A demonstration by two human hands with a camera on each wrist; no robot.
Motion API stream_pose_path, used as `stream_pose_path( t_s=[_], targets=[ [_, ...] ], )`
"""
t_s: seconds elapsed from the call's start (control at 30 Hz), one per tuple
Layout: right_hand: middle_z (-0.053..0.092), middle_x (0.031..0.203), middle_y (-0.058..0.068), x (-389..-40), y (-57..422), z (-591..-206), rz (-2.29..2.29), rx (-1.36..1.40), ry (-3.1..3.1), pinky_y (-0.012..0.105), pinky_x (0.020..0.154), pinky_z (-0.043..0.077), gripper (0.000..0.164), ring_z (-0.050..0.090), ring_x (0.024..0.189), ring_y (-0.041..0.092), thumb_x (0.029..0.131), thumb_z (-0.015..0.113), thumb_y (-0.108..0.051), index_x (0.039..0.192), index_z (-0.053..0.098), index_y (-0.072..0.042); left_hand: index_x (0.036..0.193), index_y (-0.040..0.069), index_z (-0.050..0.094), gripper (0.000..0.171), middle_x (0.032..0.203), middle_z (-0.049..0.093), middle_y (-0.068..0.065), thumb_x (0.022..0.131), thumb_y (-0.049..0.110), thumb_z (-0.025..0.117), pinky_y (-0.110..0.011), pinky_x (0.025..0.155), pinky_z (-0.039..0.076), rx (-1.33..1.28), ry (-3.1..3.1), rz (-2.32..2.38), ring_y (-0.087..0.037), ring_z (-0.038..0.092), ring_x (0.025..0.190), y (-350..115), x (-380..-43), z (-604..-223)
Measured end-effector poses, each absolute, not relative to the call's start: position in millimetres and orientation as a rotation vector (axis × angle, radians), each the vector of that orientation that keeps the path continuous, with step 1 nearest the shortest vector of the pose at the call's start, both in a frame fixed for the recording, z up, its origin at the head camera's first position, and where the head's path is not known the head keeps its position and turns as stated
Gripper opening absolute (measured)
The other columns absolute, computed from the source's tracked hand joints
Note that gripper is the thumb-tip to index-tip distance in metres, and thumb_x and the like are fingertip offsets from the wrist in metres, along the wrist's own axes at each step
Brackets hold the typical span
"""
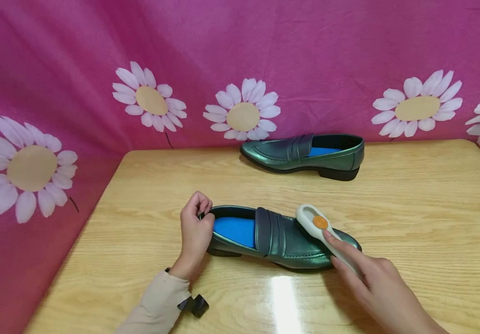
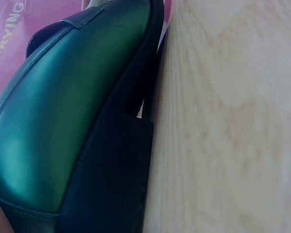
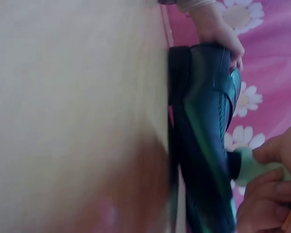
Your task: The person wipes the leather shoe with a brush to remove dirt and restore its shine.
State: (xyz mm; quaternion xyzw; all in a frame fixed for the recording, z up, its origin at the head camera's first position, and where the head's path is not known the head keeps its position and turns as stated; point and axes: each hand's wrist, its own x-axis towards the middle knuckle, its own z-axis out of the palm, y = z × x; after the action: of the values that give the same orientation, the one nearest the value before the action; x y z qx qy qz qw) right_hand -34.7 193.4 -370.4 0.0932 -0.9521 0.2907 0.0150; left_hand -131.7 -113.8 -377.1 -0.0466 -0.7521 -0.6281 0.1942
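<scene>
A dark green metallic loafer [image 1: 306,248] with a blue insole [image 1: 235,230] lies sole down on the table, its toe to the right. My left hand [image 1: 195,227] grips the back rim at its heel. In the left wrist view, the loafer's side [image 2: 53,116] and black heel fill the left half. My right hand [image 1: 373,278] holds a white-handled shoe brush [image 1: 306,214] with an orange oval on it. The brush's dark head [image 3: 234,165] rests against the upper near the toe in the right wrist view; its bristles are hard to make out.
A matching loafer [image 1: 281,150] stands at the back of the wooden table [image 1: 160,185], toe to the left. Behind it hangs a magenta cloth [image 1: 327,60] with large daisies, which also runs along the left side. A black strap piece [image 1: 199,305] sticks out by the left sleeve.
</scene>
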Motion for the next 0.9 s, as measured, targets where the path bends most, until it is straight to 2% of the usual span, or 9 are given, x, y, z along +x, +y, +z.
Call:
stream_pose_path(
  t_s=[0.03, 0.27, 0.37, 0.47, 0.53, 0.57, 0.63, 0.73, 0.9],
  targets=[
    [0.068, 0.107, 0.012, -36.3, 190.6, -369.0, 0.885, 0.307, -2.945, 0.044, 0.075, 0.053, 0.048, 0.061, 0.083, 0.016, 0.096, 0.059, -0.030, 0.143, 0.047, -0.031, 0.074, 0.002, 0.035, 0.024, 0.075, 0.035, -0.006, 0.070, -0.021, 0.039, -0.030, 0.069, 0.026, -0.126, -2.113, -1.760, -0.021, 0.036, 0.073, -113.8, -131.5, -377.7],
    [0.063, 0.123, 0.013, -43.9, 177.6, -366.2, 0.911, 0.368, -2.800, 0.048, 0.083, 0.050, 0.046, 0.066, 0.098, 0.024, 0.098, 0.057, -0.026, 0.142, 0.047, -0.030, 0.073, 0.002, 0.035, 0.024, 0.075, 0.035, -0.006, 0.070, -0.022, 0.038, -0.030, 0.069, 0.025, -0.139, -2.112, -1.740, -0.020, 0.036, 0.073, -113.9, -130.2, -379.1],
    [0.066, 0.118, 0.014, -43.8, 176.9, -365.8, 0.900, 0.370, -2.792, 0.047, 0.081, 0.051, 0.045, 0.067, 0.094, 0.023, 0.098, 0.057, -0.027, 0.142, 0.049, -0.029, 0.073, 0.002, 0.035, 0.024, 0.074, 0.035, -0.006, 0.071, -0.022, 0.038, -0.029, 0.067, 0.024, -0.150, -2.108, -1.739, -0.019, 0.035, 0.071, -112.9, -129.9, -378.8],
    [0.070, 0.092, 0.010, -38.6, 178.7, -365.7, 0.902, 0.339, -2.885, 0.037, 0.072, 0.051, 0.046, 0.063, 0.080, 0.015, 0.097, 0.057, -0.029, 0.143, 0.047, -0.029, 0.074, 0.001, 0.035, 0.023, 0.074, 0.034, -0.005, 0.071, -0.022, 0.038, -0.029, 0.067, 0.024, -0.161, -2.105, -1.744, -0.020, 0.034, 0.070, -112.1, -129.4, -379.1],
    [0.063, 0.075, 0.001, -30.8, 180.2, -367.1, 0.928, 0.279, -3.000, 0.032, 0.068, 0.049, 0.048, 0.057, 0.072, 0.009, 0.097, 0.057, -0.032, 0.144, 0.045, -0.032, 0.074, 0.001, 0.035, 0.023, 0.074, 0.034, -0.006, 0.071, -0.022, 0.039, -0.029, 0.067, 0.024, -0.164, -2.108, -1.746, -0.020, 0.034, 0.070, -111.7, -128.8, -379.6],
    [0.062, 0.075, -0.002, -25.8, 180.6, -368.6, 0.933, 0.249, -3.050, 0.030, 0.068, 0.049, 0.049, 0.054, 0.070, 0.007, 0.097, 0.057, -0.033, 0.144, 0.044, -0.033, 0.074, 0.001, 0.035, 0.023, 0.074, 0.034, -0.006, 0.071, -0.022, 0.039, -0.029, 0.067, 0.024, -0.161, -2.110, -1.746, -0.020, 0.034, 0.070, -111.5, -128.4, -379.7],
    [0.064, 0.076, -0.002, -14.9, 180.3, -373.1, 0.920, 0.231, -3.088, 0.027, 0.067, 0.049, 0.051, 0.052, 0.066, 0.003, 0.096, 0.059, -0.032, 0.145, 0.042, -0.035, 0.074, 0.001, 0.035, 0.023, 0.074, 0.034, -0.006, 0.071, -0.022, 0.039, -0.029, 0.067, 0.025, -0.156, -2.113, -1.745, -0.021, 0.035, 0.070, -111.4, -128.4, -379.6],
    [0.072, 0.101, 0.004, -0.1, 177.4, -381.0, 0.859, 0.335, -2.966, 0.027, 0.070, 0.054, 0.055, 0.058, 0.071, -0.004, 0.092, 0.066, -0.023, 0.143, 0.046, -0.033, 0.074, 0.002, 0.036, 0.023, 0.075, 0.035, -0.006, 0.072, -0.021, 0.039, -0.030, 0.068, 0.026, -0.142, -2.112, -1.745, -0.021, 0.036, 0.071, -111.7, -129.2, -378.0],
    [0.070, 0.112, 0.008, 0.3, 175.6, -385.2, 0.801, 0.406, -2.835, 0.031, 0.069, 0.055, 0.058, 0.068, 0.081, 0.007, 0.088, 0.070, -0.015, 0.141, 0.050, -0.030, 0.074, 0.002, 0.035, 0.024, 0.076, 0.036, -0.005, 0.073, -0.021, 0.039, -0.029, 0.068, 0.026, -0.146, -2.107, -1.767, -0.020, 0.037, 0.073, -113.4, -130.3, -377.6]
  ],
)
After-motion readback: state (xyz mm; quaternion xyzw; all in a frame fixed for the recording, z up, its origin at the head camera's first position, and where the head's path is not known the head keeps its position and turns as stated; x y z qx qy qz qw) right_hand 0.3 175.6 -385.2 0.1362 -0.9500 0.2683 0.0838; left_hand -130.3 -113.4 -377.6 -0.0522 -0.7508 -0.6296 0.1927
